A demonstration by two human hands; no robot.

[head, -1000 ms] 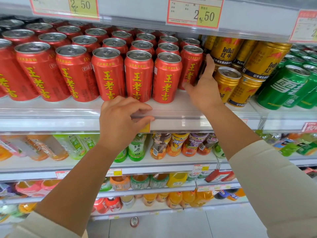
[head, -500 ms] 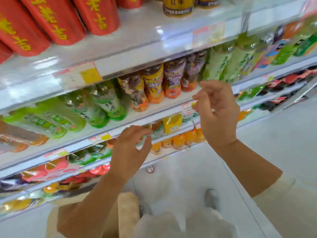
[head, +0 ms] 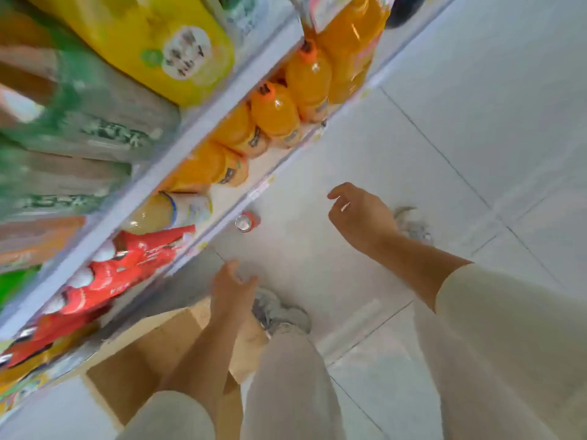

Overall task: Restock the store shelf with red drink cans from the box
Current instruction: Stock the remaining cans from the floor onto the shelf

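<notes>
Left hand [head: 233,290] is hanging above the cardboard box [head: 149,357] — grip loose, fingers half curled, holding nothing. Right hand [head: 359,217] is hovering over the tiled floor [head: 413,138], grip likewise slack and empty. One red can [head: 247,221] is standing on the floor just beside the bottom shelf [head: 260,190] — orange bottles [head: 274,112] are sitting on that shelf.

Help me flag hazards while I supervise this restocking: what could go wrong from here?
The red can sits loose on the floor ahead of the left shoe; a step could kick or crush it. The cardboard box sits right beside that shoe, so it may trip the person when turning.
</notes>
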